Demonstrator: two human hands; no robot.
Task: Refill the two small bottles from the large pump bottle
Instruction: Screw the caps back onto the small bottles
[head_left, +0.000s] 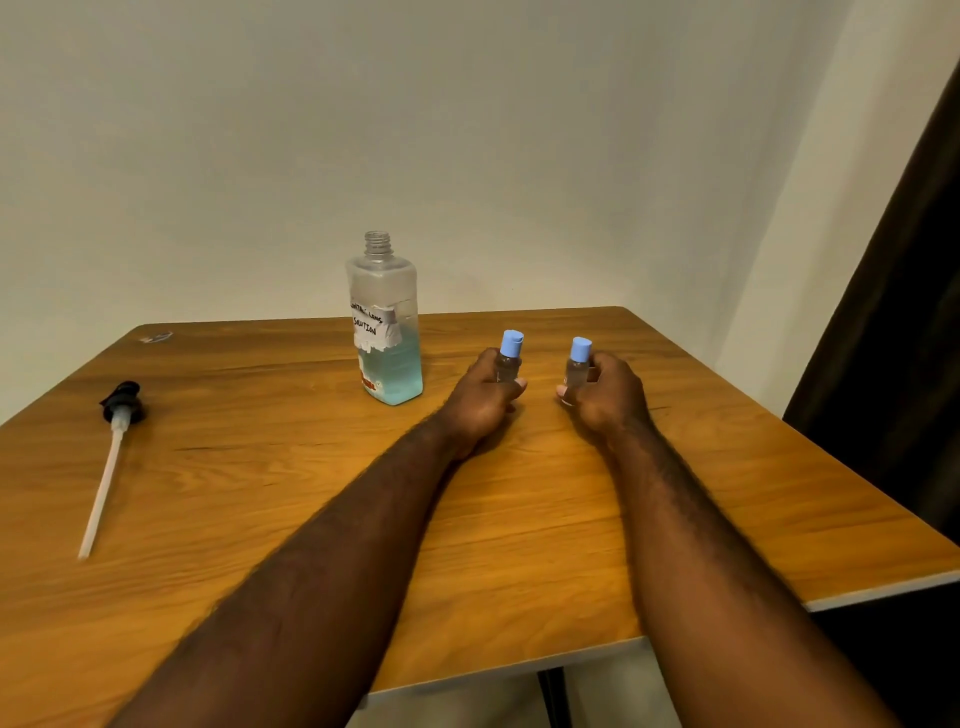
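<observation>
The large clear bottle (387, 332) stands upright at the back middle of the table with its neck uncapped, about a third full of light blue liquid, and a taped handwritten label. Its black pump head with a long white tube (111, 447) lies flat at the left. My left hand (480, 397) grips one small clear bottle with a blue cap (510, 353), just right of the large bottle. My right hand (605, 395) grips the other small blue-capped bottle (579, 361). Both small bottles are upright with caps on; my fingers hide their lower parts.
The wooden table (260, 519) has its front edge close to me and its right edge near a dark curtain (904, 312). A plain wall stands right behind the table. A small shiny scrap (156, 338) lies at the back left corner.
</observation>
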